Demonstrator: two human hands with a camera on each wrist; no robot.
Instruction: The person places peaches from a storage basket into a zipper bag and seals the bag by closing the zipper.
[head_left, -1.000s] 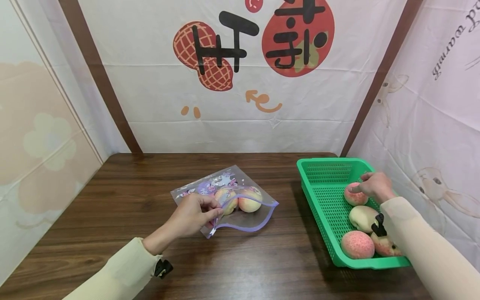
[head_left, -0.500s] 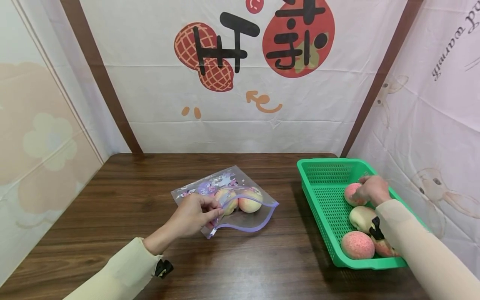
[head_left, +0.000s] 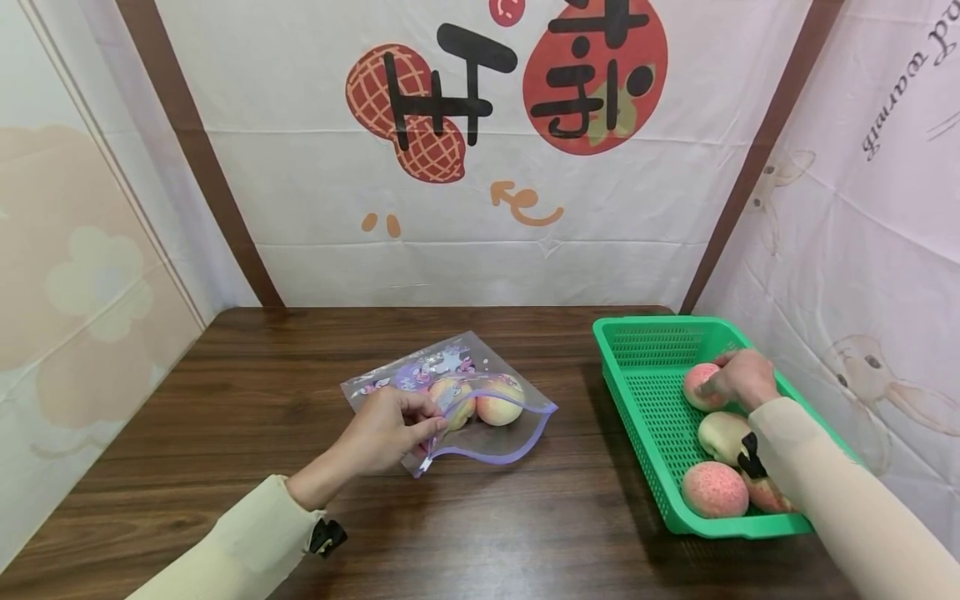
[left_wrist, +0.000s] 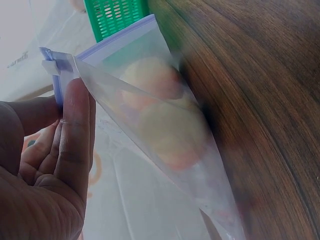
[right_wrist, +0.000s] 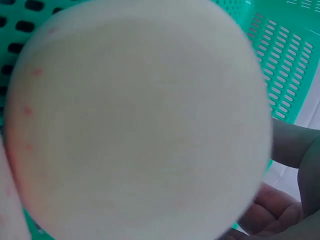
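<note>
Table: basket far right, four peaches inside, still to move
Bag in middle, mouth open, two peaches already in
Right hand curled round far peach in basket
Left hand pinches bag's near edge, holds mouth up

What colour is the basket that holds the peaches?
Green; the basket shows best in the head view.
</note>
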